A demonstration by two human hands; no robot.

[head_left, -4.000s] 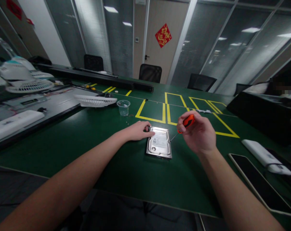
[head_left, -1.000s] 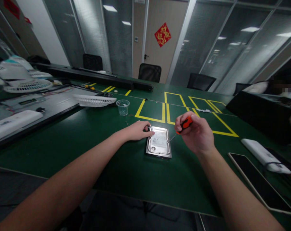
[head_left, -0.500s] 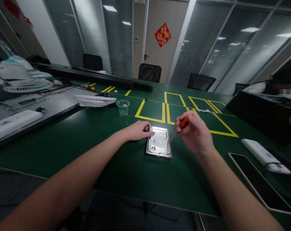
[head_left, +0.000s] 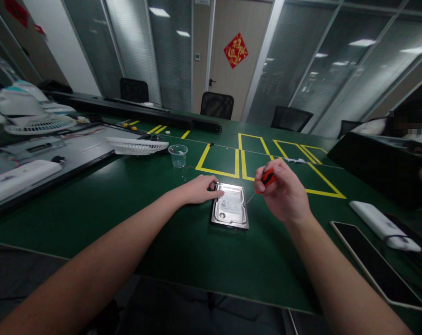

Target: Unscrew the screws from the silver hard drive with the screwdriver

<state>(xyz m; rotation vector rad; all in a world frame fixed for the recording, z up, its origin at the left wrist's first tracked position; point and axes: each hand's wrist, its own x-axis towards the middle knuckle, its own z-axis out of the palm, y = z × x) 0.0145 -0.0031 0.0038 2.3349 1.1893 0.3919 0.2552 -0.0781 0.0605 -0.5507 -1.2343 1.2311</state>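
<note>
One drive lies on the bench, its long axis near to far; the left hand, nearer, holds its left edge, and the right hand grasps a screwdriver, tip at the right edge.

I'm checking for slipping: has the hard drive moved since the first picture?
No: the hard drive shows no visible shift any way against the yellow tape.

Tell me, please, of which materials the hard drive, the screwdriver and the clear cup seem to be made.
Hard drive: metal cover, by its bright silvery sheen; the pale label is probably matte paper.
Screwdriver: orange-and-black handle, perhaps plastic with rubber, though the right hand hides part; its thin grey shaft looks like metal.
Clear cup: probably thin, smooth plastic, since its wall is see-through.
</note>
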